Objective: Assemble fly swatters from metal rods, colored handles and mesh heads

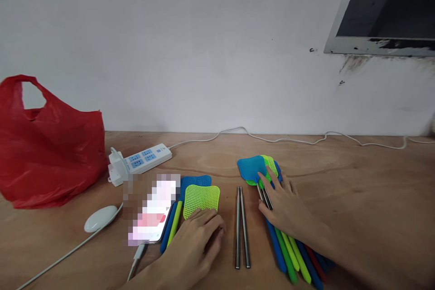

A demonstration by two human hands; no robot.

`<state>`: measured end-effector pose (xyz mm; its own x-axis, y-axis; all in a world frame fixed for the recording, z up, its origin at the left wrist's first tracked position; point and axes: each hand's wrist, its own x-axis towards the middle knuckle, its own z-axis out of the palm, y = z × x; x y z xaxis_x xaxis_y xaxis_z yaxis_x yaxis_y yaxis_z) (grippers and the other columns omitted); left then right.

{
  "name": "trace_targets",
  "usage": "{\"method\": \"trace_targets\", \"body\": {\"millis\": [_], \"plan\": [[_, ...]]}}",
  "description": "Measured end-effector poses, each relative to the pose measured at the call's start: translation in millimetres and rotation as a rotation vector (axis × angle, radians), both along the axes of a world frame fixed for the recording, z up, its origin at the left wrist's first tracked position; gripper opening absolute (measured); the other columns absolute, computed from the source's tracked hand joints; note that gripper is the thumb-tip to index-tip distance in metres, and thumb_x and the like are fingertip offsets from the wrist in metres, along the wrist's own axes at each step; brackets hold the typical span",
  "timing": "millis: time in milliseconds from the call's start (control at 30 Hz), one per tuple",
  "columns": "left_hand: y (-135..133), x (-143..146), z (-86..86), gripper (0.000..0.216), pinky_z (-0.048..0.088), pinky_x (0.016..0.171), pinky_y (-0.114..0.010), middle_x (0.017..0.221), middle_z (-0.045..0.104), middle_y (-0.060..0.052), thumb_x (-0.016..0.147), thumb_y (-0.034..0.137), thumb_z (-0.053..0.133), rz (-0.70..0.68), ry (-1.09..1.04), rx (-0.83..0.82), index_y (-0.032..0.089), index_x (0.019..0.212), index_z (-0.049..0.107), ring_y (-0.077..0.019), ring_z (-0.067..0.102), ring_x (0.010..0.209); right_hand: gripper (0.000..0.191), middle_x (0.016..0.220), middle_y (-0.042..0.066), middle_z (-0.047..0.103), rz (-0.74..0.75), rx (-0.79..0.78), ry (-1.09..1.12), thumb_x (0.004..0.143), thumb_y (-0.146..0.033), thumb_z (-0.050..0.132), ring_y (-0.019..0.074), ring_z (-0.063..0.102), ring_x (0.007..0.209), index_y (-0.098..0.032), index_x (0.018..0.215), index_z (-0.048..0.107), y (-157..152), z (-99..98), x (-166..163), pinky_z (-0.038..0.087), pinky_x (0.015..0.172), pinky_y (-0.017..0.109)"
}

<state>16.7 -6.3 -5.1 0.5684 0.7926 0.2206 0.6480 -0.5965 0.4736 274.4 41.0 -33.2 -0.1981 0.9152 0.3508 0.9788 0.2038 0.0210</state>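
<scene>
My left hand [193, 244] is closed, its fingers curled at the lower edge of a yellow-green fly swatter head [202, 197]. Whatever lies inside those fingers is hidden. A blue mesh fly swatter head [197, 183] lies partly under the yellow-green one. My right hand [280, 199] is open, fingers spread over a stack of fly swatters [252, 167] in blue, green and yellow-green. Their metal shafts pass beneath the fingers, and several coloured handles [277, 244] fan out below. Between my hands, two bare metal rods [242, 231] lie side by side.
A phone [158, 210] with a lit, blurred screen stands left of my left hand, its cable plugged in. Farther left are a white mouse-shaped object [101, 219], a white power strip [149, 156] and a red plastic bag [50, 154]. A white cord [268, 139] runs along the wall.
</scene>
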Motion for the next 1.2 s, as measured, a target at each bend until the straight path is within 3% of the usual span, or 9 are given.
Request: {"method": "trace_targets", "body": {"millis": [167,300,467,567,667,800,1200], "plan": [[-1.1,0.0,0.7,0.02,0.046,0.087,-0.039,0.089,0.063,-0.004,0.095,0.014,0.041,0.002,-0.011,0.002,0.021,0.09,0.059,-0.0215,0.06,0.085,0.063,0.158,0.017,0.036,0.131,0.018,0.013,0.078,-0.019,0.053,0.0404,0.024,0.146,-0.014,0.141,0.052,5.9,3.2,-5.6,0.024,0.115,0.061],[-1.6,-0.3,1.1,0.02,0.047,0.09,-0.04,0.095,0.062,-0.005,0.095,0.013,0.04,-0.008,-0.012,0.008,0.022,0.094,0.058,-0.022,0.06,0.09,0.056,0.155,0.015,0.042,0.178,0.042,0.07,0.076,-0.016,0.053,0.0376,0.026,0.146,-0.016,0.132,0.061,4.6,0.6,-9.0,0.021,0.117,0.059],[-0.7,-1.7,-4.5,0.022,0.048,0.099,-0.047,0.127,0.06,-0.012,0.095,0.019,0.046,0.036,0.06,0.064,0.02,0.115,0.055,-0.0289,0.057,0.116,0.045,0.144,0.01,0.055,0.271,0.066,0.136,0.076,-0.011,0.051,0.0336,0.032,0.143,-0.018,0.118,0.068,1.6,-1.4,-6.5,0.027,0.118,0.055],[0.5,-4.3,-10.5,0.041,0.043,0.108,-0.054,0.148,0.048,-0.016,0.099,0.032,0.047,0.108,0.143,0.135,0.017,0.138,0.045,-0.0332,0.044,0.136,0.035,0.133,0.011,0.063,0.315,0.103,0.178,0.08,-0.012,0.05,0.0332,0.041,0.137,-0.018,0.107,0.071,2.0,-3.9,-4.8,0.033,0.114,0.055],[-0.2,-9.1,-15.8,0.058,0.04,0.11,-0.059,0.157,0.037,-0.014,0.101,0.043,0.044,0.168,0.24,0.204,0.019,0.151,0.031,-0.0362,0.033,0.144,0.031,0.128,0.012,0.066,0.329,0.137,0.217,0.081,-0.013,0.051,0.0345,0.047,0.131,-0.017,0.104,0.071,2.9,-5.8,-4.5,0.038,0.109,0.056],[-5.0,-17.1,-20.4,0.069,0.039,0.109,-0.063,0.159,0.032,-0.014,0.099,0.052,0.045,0.19,0.344,0.248,0.02,0.156,0.023,-0.0397,0.029,0.145,0.028,0.127,0.011,0.066,0.326,0.129,0.237,0.082,-0.013,0.052,0.0344,0.048,0.128,-0.019,0.103,0.07,2.9,-5.2,-5.2,0.042,0.104,0.055],[0.4,-10.2,-14.1,0.063,0.035,0.111,-0.064,0.16,0.027,-0.011,0.101,0.053,0.039,0.117,0.366,0.122,0.019,0.154,0.031,-0.0379,0.027,0.146,0.025,0.128,0.012,0.065,0.339,0.111,0.224,0.086,-0.014,0.051,0.0335,0.05,0.124,-0.019,0.104,0.068,2.6,-3.4,-4.5,0.042,0.101,0.054]]}}
